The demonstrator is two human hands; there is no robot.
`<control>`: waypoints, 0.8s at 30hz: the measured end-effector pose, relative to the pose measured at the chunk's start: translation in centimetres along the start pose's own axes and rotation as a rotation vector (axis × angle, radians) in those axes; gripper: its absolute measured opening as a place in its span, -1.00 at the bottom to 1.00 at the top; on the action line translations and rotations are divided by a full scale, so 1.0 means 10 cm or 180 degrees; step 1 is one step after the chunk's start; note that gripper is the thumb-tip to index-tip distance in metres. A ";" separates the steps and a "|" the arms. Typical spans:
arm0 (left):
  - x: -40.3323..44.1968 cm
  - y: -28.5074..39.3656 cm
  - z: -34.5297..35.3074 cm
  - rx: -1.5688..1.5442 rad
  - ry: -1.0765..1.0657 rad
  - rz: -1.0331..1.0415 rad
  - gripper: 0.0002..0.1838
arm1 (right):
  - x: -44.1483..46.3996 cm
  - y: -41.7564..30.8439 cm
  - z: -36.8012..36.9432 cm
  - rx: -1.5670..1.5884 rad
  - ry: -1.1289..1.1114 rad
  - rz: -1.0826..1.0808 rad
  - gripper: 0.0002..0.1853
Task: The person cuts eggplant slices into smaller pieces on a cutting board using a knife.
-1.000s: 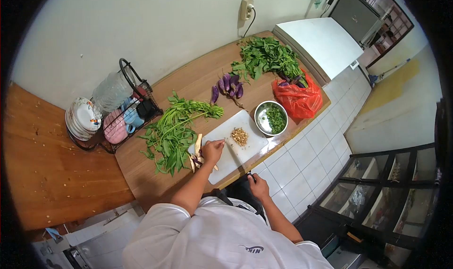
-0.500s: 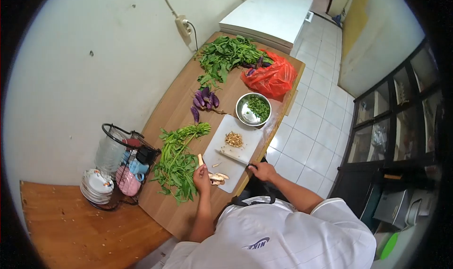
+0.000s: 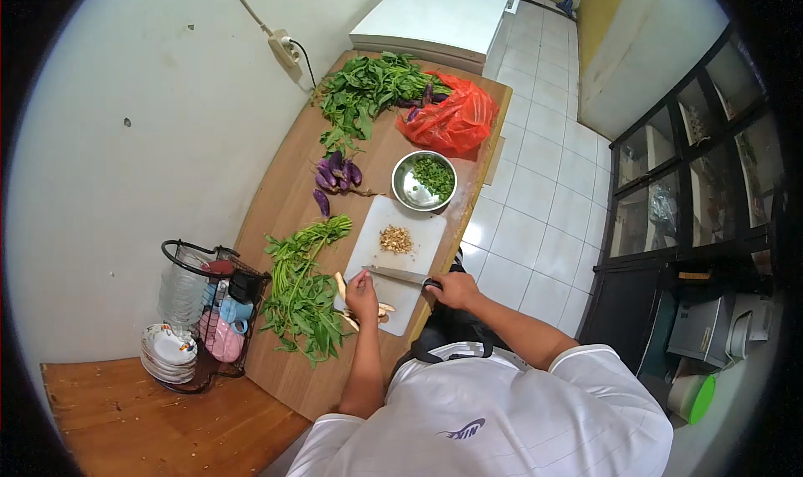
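Observation:
My right hand is wrapped round the dark handle of a knife, whose blade lies across the white cutting board. Close to the blade's tip is my left hand, fingers pinched together; whatever is between them is too small to make out. A pale peeled root piece lies just left of that hand, at the board's edge. More pale root pieces are partly hidden behind the left hand and wrist. Beyond the blade sits a small heap of chopped light-brown bits.
A metal bowl with chopped greens stands past the board. Leafy stems lie left, purple eggplants farther back. A red plastic bag and more leafy greens lie at the far end. A dish rack stands left.
The view has shifted. My left hand has moved up to the knife tip; the pale root piece it held is now beside it at the board's edge. My right hand keeps its hold on the knife.

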State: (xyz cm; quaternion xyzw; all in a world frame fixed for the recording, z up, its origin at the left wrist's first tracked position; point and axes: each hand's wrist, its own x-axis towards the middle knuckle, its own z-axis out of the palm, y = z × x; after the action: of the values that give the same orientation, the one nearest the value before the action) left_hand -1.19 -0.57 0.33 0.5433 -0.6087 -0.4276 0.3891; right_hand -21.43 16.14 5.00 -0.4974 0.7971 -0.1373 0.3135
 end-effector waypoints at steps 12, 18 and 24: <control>-0.02 0.20 0.18 0.0792 -0.0226 -0.0593 -0.44 | -0.30 -0.16 -0.09 0.0128 0.0709 0.0247 -0.55; 0.27 0.37 0.39 0.1380 -0.0343 -0.0608 -0.19 | -0.43 0.03 -0.11 0.0072 0.1033 0.0258 -0.58; 0.78 0.21 0.67 0.1513 -0.0555 -0.0187 -0.38 | -0.54 0.23 -0.24 0.0077 0.1054 0.0384 -0.61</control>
State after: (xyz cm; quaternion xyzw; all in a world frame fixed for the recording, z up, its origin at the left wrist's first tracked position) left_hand -9.02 -7.56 0.12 0.5980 -0.7074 -0.3288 0.1840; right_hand -22.93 21.69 7.61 -0.4155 0.8646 -0.2079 0.1915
